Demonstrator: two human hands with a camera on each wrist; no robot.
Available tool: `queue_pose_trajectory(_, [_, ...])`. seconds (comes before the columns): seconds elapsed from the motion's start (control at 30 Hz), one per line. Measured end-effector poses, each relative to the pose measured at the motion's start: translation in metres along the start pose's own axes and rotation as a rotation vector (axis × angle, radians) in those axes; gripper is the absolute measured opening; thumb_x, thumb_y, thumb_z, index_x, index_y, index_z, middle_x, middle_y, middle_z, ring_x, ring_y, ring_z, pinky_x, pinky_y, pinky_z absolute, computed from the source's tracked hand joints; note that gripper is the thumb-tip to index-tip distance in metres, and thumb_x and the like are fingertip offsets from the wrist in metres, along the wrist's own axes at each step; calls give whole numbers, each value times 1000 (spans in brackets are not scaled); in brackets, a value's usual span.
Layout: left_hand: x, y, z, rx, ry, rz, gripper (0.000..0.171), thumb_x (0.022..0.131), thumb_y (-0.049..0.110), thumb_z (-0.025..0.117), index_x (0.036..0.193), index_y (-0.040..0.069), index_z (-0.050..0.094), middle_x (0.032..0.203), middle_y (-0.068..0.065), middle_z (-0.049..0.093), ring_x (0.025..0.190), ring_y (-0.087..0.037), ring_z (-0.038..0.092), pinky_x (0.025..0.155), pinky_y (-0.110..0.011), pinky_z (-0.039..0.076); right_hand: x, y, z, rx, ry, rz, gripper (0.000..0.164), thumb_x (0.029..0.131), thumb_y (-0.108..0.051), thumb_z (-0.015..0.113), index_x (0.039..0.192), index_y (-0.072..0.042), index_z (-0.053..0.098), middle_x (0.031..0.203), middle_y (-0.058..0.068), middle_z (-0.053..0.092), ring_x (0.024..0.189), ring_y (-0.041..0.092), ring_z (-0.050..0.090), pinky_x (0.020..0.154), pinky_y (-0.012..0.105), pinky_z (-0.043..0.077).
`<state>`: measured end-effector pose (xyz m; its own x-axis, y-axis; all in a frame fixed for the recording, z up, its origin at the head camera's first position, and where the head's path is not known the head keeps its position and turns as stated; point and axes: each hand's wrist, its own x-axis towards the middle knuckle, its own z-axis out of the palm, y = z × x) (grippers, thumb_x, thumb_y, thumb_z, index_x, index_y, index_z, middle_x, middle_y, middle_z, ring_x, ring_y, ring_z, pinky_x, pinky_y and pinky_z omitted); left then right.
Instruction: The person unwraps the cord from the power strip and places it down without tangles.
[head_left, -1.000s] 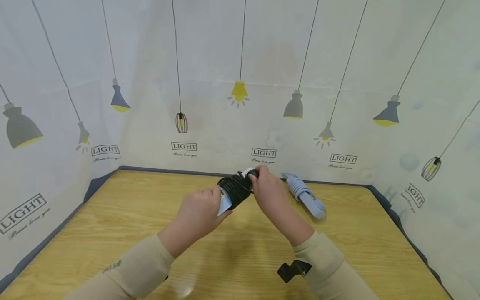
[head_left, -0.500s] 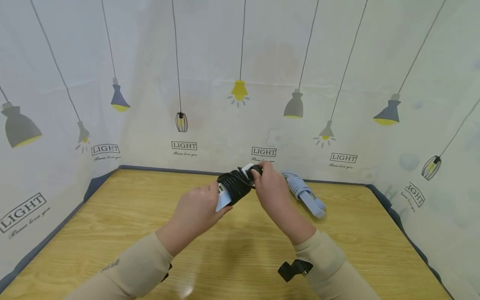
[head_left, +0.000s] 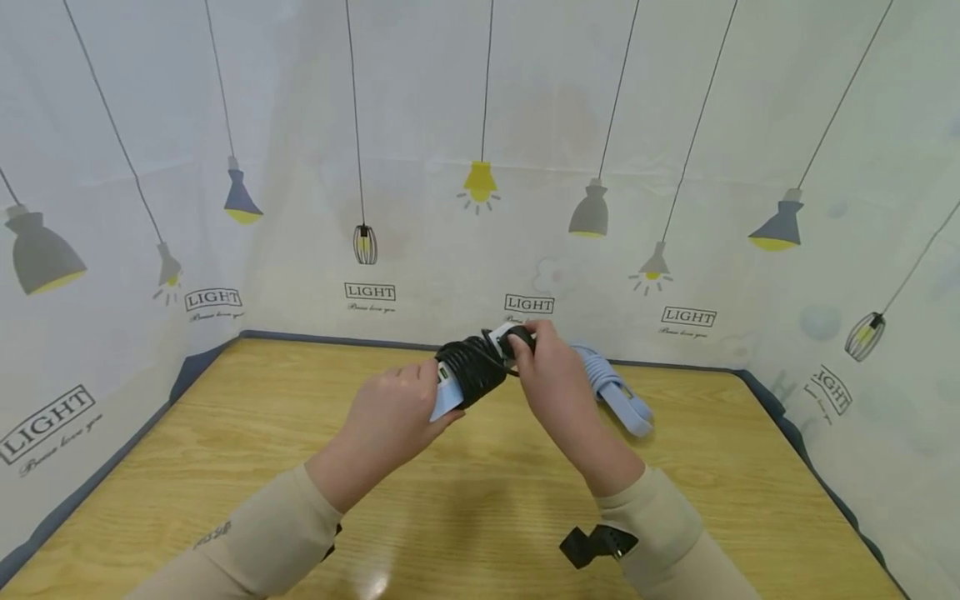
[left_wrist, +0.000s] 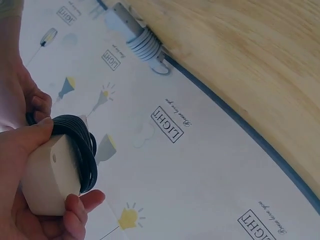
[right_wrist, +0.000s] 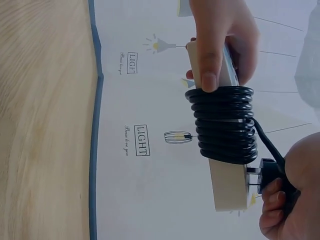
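Note:
My left hand (head_left: 393,408) grips one end of a white power strip (head_left: 447,398), held above the table. Black cord (head_left: 470,371) is wound in several turns round the strip's middle. At the far end, my right hand (head_left: 551,367) pinches the cord's black plug (head_left: 521,336). In the right wrist view the plug (right_wrist: 270,172) is at the strip's socket face, and its metal prongs show in the gap between the two. Whether the prong tips are inside the socket I cannot tell. The left wrist view shows the strip's plain end (left_wrist: 45,175) in the left palm.
A second power strip (head_left: 626,407), light blue-grey with its cord wrapped round it, lies on the wooden table (head_left: 225,433) behind the right forearm. Lamp-printed sheeting (head_left: 420,192) stands along the table's back and sides. A black device (head_left: 596,546) sits at the right cuff.
The right hand, with the plug, has shifted slightly right and up, now covering more of the second strip. The held strip has risen a little. The left hand keeps its grip.

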<state>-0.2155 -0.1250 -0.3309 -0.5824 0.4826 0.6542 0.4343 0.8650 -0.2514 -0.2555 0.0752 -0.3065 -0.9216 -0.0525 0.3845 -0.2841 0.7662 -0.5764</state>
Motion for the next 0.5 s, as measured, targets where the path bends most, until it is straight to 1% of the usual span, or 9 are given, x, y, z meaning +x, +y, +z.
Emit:
queue_pose_trajectory(0.1, [1,1,-2,-12,5,-9,62,73,48,82,94,-6,60,67,-8,59,51,-17,56,42,-31,45,-2,-3,-2,4,22,-11,38,103,-33,48,126,-2,50,78,9,63,56,20,53,51,33,43])
queue_pose_trajectory(0.23, [3,1,-3,-22,20,-20,61,73,48,83,91,-5,59,65,-7,58,49,-16,55,41,-31,44,-4,-5,-6,28,29,-22,39,104,-32,47,127,0,48,85,13,65,59,20,56,52,33,45])
queue_pose_trajectory(0.3, [2,1,-2,-8,23,-4,61,72,48,83,89,-4,59,66,-7,57,49,-16,54,41,-30,44,-4,-4,-10,49,49,-37,39,104,-30,46,127,2,47,90,16,65,61,22,58,53,33,46])
queue_pose_trajectory(0.4, [-2,0,2,10,9,41,60,71,50,83,88,-2,58,66,-5,57,49,-15,53,41,-29,43,-3,-3,-17,83,75,-71,39,105,-28,46,127,3,45,94,19,63,63,24,58,54,35,47])
queue_pose_trajectory(0.47, [-6,-1,4,15,2,61,60,72,51,82,87,-2,57,66,-4,56,49,-14,52,41,-27,42,-2,-2,-21,114,79,-92,39,105,-28,46,128,3,43,96,18,64,65,24,57,56,36,46])
queue_pose_trajectory(0.5, [-7,-2,5,13,4,63,60,72,51,82,87,-2,57,66,-4,56,49,-14,52,41,-27,42,-2,-1,-22,134,68,-99,40,105,-29,46,129,3,42,97,18,64,64,24,56,57,36,45])
